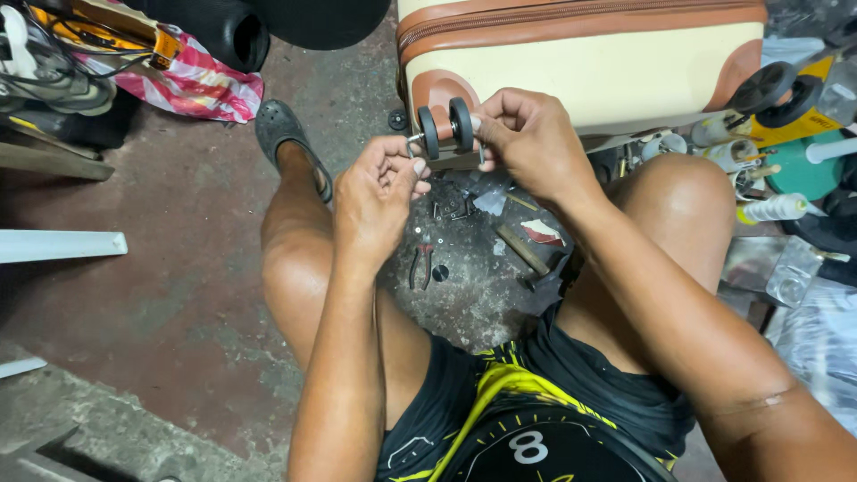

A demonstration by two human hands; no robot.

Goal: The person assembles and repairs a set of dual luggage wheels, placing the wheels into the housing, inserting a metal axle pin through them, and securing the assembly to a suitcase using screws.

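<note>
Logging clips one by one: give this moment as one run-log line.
left hand: pinching metal axle end | right hand: gripping black twin wheels | cream hard-shell suitcase: behind wheels | red-handled pliers: on concrete floor

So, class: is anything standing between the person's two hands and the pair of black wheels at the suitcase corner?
Nothing visible does. The left hand pinches the metal axle end beside the black wheels, and the right hand grips them from the other side. The pliers and hammer lie on the floor below, clear of both.
</note>
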